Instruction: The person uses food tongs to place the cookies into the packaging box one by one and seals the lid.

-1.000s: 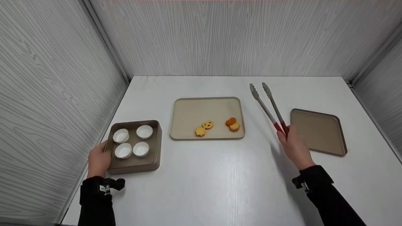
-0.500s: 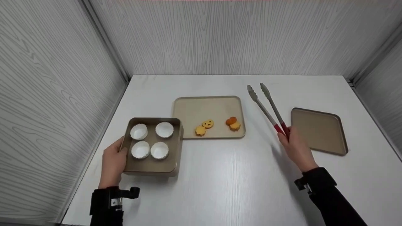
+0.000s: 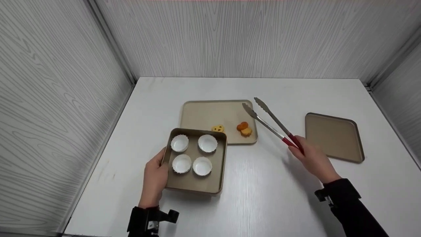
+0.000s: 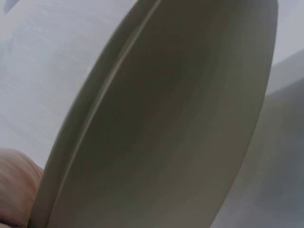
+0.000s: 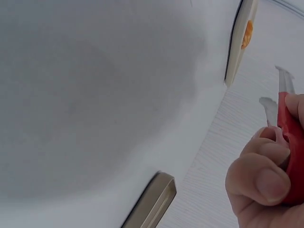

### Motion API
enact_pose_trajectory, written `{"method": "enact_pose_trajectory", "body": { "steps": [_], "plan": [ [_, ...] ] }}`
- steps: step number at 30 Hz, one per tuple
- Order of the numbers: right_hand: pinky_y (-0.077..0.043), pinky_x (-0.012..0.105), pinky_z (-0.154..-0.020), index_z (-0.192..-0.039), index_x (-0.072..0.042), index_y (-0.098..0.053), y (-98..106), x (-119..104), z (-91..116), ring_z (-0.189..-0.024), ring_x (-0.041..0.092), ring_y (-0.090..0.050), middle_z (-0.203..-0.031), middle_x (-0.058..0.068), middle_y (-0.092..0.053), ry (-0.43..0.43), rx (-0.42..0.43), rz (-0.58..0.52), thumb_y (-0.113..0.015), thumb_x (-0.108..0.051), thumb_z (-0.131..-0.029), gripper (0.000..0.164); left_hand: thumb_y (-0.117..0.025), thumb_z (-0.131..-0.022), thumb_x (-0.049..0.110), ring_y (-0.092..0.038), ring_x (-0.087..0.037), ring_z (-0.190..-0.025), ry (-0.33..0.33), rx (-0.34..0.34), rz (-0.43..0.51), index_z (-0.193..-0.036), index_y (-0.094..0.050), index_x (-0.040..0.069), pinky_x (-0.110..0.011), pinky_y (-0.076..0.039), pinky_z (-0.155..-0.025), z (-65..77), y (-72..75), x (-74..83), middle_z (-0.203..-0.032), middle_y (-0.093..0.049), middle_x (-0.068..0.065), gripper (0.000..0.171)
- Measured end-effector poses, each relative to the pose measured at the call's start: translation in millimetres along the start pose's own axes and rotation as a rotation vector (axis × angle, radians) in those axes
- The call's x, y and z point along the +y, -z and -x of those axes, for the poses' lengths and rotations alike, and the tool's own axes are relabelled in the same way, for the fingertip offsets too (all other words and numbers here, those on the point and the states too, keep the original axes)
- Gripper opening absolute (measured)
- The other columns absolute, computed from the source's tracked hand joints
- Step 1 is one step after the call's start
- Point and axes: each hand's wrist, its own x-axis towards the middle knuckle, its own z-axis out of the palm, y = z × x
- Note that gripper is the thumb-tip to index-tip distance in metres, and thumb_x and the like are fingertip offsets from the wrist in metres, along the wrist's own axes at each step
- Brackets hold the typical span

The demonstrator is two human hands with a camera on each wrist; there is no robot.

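Note:
In the head view, my left hand (image 3: 155, 177) grips the left side of a square bronze-coloured baking pan (image 3: 189, 184), thumb over the rim. Several white fluted paper baking cups (image 3: 180, 143) stand inside it. The pan is raised and overlaps the front left of a cream tray (image 3: 210, 113). My right hand (image 3: 314, 161) holds metal tongs (image 3: 278, 121) by their red handles, arms spread with nothing between the tips. The tips hang over the tray's right end, above orange and yellow cookie-like pieces (image 3: 246, 132). The left wrist view is mostly the pan's outside (image 4: 166, 118).
A yellow face-patterned piece (image 3: 218, 128) on the cream tray shows just behind the pan's rim. A shallow brown tray (image 3: 332, 138) lies at the right. White wood-grain panels (image 3: 246, 39) wall the table on the back and both sides.
My left hand has lifted the pan from the left and carried it right, so it hides part of the tray and a yellow piece. The tongs' tips have swung left over the tray.

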Motion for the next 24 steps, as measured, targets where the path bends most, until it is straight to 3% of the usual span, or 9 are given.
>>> {"method": "enact_pose_trajectory", "body": {
  "steps": [7,11,19,24],
  "plan": [
    [-0.052,0.042,-0.065,-0.129,0.000,-0.063,8,9,6,-0.075,0.026,-0.062,-0.090,0.011,-0.070,0.137,-0.021,0.050,-0.072,-0.017,-0.096,0.038,-0.041,-0.099,0.000,-0.035,-0.022,-0.148,0.000,-0.028,0.052,-0.155,-0.046,0.012,-0.042,-0.030,-0.121,16.3,-22.7,-5.0,-0.156,-0.047,-0.006,0.057],
    [-0.055,0.045,-0.068,-0.130,-0.002,-0.065,15,10,8,-0.078,0.025,-0.065,-0.094,0.011,-0.074,0.161,-0.052,0.076,-0.072,-0.017,-0.096,0.038,-0.041,-0.096,-0.003,-0.032,-0.024,-0.150,-0.022,-0.042,0.072,-0.155,-0.045,0.011,-0.044,-0.027,-0.123,21.8,-32.8,-4.2,-0.158,-0.044,-0.009,0.061],
    [-0.046,0.029,-0.061,-0.129,-0.012,-0.066,29,2,6,-0.068,0.010,-0.055,-0.083,-0.002,-0.071,0.190,-0.109,0.054,-0.070,-0.020,-0.098,0.033,-0.041,-0.093,-0.007,-0.028,-0.025,-0.152,-0.021,-0.109,0.123,-0.157,-0.041,0.010,-0.044,-0.021,-0.125,25.7,-50.6,-6.3,-0.161,-0.040,-0.009,0.066],
    [-0.042,0.025,-0.057,-0.125,-0.011,-0.067,36,-2,3,-0.063,0.006,-0.049,-0.074,-0.008,-0.064,0.236,-0.117,0.071,-0.070,-0.020,-0.098,0.028,-0.042,-0.094,-0.006,-0.029,-0.027,-0.151,-0.027,-0.144,0.130,-0.157,-0.042,0.011,-0.046,-0.021,-0.125,26.7,-63.0,-8.5,-0.160,-0.041,-0.010,0.065]
  ]
}}
